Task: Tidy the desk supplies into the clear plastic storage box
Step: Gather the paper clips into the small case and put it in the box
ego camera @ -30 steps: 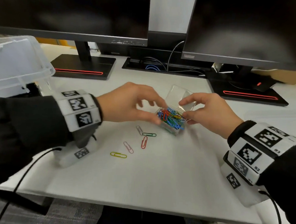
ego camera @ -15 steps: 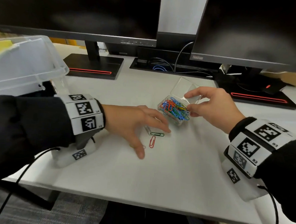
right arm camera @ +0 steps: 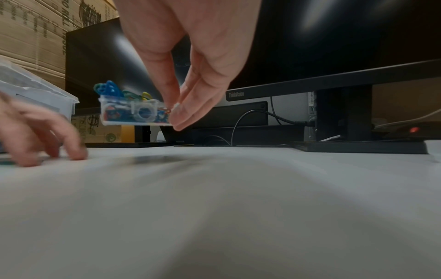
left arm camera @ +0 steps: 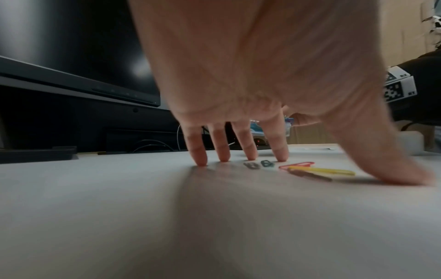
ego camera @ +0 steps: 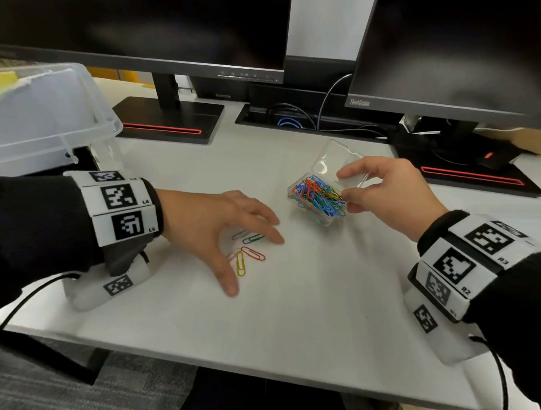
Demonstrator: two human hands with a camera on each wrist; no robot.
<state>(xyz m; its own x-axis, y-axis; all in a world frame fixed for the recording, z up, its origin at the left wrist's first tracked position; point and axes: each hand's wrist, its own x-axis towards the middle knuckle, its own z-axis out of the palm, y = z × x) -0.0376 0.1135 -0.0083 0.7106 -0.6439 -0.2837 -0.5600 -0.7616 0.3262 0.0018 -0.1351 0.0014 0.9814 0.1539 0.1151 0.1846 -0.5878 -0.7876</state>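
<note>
Storage comes first at the far left: the large clear plastic storage box (ego camera: 47,124) sits on the white worktop (ego camera: 288,315), well apart from the supplies. Next, the left hand (ego camera: 211,227) has dropped from the little case to the worktop within the last second; its fingers are spread and nearly straight, fingertips (left arm camera: 248,154) pressing the surface, holding nothing. Between thumb and fingers lie the loose coloured wire paper clips (ego camera: 248,250), now bunched closer than a second ago, which suggests that the hand is raking them together for a single pick-up. To the right, the small clear hinged plastic case heaped with coloured clips (ego camera: 318,199) is lifted slightly off the worktop, lid open, pinched at its near edge by the right hand (ego camera: 392,195). Nothing here has reached the storage box; the strays likely go into the case first.
</note>
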